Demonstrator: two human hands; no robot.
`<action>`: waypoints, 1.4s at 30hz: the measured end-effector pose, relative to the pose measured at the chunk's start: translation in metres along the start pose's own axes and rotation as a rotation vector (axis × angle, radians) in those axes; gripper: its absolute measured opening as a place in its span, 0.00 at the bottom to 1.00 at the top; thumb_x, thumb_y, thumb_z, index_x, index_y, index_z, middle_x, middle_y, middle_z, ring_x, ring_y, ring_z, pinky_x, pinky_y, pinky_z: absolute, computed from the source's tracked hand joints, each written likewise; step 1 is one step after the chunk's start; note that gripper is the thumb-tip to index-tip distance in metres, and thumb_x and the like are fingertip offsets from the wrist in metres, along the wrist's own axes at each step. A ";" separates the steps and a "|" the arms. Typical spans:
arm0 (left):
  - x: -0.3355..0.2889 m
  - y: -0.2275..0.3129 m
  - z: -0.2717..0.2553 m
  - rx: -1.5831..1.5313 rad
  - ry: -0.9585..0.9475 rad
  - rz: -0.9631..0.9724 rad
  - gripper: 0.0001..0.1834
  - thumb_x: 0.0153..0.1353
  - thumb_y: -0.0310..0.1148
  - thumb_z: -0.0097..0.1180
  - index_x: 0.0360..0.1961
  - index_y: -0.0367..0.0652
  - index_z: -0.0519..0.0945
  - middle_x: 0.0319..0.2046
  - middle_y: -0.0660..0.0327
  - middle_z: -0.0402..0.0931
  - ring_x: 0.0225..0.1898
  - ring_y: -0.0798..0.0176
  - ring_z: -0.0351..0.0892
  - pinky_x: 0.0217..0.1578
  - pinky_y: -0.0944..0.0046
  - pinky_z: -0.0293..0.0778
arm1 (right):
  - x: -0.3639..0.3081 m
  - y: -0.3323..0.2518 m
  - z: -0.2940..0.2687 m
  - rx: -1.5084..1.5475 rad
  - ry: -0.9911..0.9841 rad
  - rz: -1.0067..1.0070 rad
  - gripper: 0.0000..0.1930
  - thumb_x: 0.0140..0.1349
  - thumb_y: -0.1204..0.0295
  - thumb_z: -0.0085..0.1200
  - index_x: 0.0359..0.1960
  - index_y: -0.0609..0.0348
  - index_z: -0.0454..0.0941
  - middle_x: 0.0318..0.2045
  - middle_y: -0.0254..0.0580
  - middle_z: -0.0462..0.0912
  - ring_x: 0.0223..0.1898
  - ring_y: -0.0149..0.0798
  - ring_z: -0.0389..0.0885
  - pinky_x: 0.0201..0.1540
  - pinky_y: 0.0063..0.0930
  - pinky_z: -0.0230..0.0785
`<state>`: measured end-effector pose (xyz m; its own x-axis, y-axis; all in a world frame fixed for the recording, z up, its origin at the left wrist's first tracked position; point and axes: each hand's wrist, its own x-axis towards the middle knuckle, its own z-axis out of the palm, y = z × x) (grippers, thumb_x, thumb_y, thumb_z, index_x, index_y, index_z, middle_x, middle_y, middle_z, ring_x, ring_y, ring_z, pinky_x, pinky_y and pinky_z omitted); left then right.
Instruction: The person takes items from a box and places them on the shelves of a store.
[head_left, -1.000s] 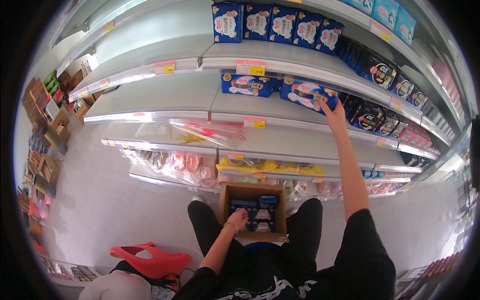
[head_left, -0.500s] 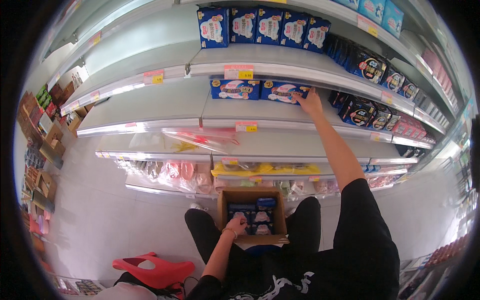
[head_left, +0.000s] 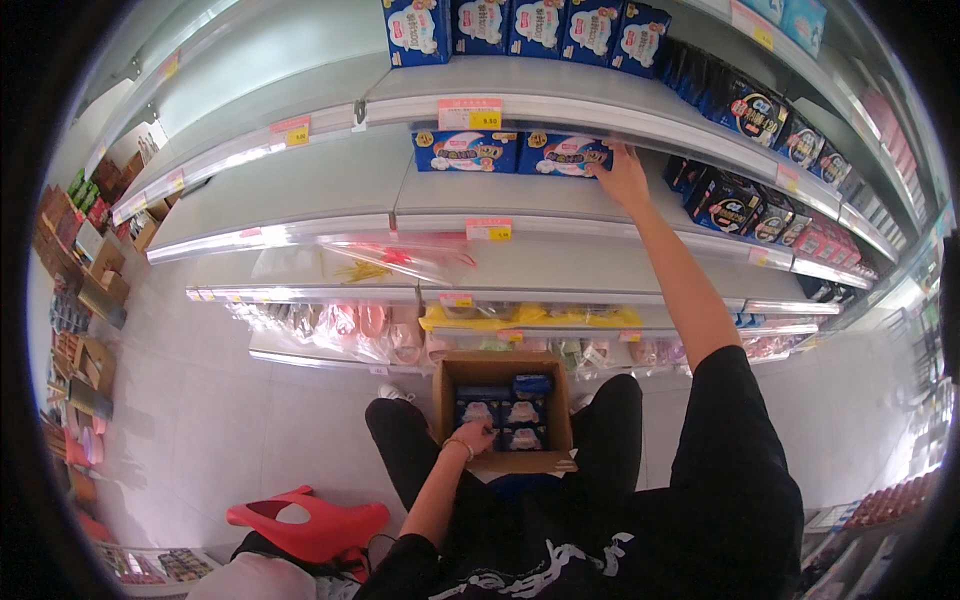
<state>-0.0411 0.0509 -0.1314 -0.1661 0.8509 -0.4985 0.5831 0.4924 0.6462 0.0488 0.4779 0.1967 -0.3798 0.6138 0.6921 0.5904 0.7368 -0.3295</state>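
My right hand (head_left: 624,180) reaches to a middle shelf and grips the right end of a blue boxed pack (head_left: 565,155), thumb on its front face. A matching blue pack (head_left: 465,152) stands on its left, side by side with it. Lower down, my left hand (head_left: 474,436) is inside an open cardboard box (head_left: 452,374) between my knees. Its fingers are curled over the blue packs (head_left: 523,412) in there; what they pinch, if anything, is hidden.
Upright blue packs (head_left: 537,25) line the shelf above, with black packs (head_left: 738,105) at the right. Below lie a clear plastic bag (head_left: 400,258) and yellow packaging (head_left: 540,317). A red plastic stool (head_left: 310,525) stands on the floor at my left.
The shelves sit slightly higher in the picture as my view tilts. My right hand stays at the end of the shelf pack, and my left hand remains in the box.
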 end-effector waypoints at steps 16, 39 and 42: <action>0.009 -0.014 0.009 -0.033 -0.053 0.007 0.21 0.51 0.40 0.53 0.45 0.41 0.73 0.38 0.50 0.76 0.42 0.50 0.74 0.42 0.57 0.70 | -0.029 -0.031 0.007 0.206 -0.293 -0.199 0.21 0.47 0.73 0.50 0.48 0.59 0.69 0.43 0.54 0.74 0.46 0.54 0.71 0.51 0.36 0.63; 0.136 0.050 0.015 0.532 0.117 0.246 0.35 0.44 0.36 0.61 0.54 0.44 0.61 0.51 0.53 0.63 0.53 0.50 0.63 0.48 0.54 0.67 | -0.453 -0.050 0.043 0.572 -1.182 0.465 0.14 0.52 0.72 0.48 0.42 0.60 0.72 0.33 0.48 0.79 0.36 0.47 0.78 0.38 0.36 0.70; 0.158 0.040 0.044 0.639 0.204 0.205 0.31 0.44 0.32 0.60 0.52 0.44 0.64 0.50 0.55 0.65 0.53 0.53 0.63 0.47 0.53 0.67 | -0.453 -0.044 0.040 0.547 -1.218 0.447 0.15 0.51 0.71 0.48 0.43 0.58 0.72 0.33 0.49 0.79 0.36 0.49 0.77 0.39 0.38 0.69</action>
<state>-0.0088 0.1968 -0.2095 -0.1126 0.9633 -0.2437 0.9615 0.1676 0.2179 0.1661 0.1785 -0.1280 -0.7725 0.4714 -0.4255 0.5826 0.2594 -0.7703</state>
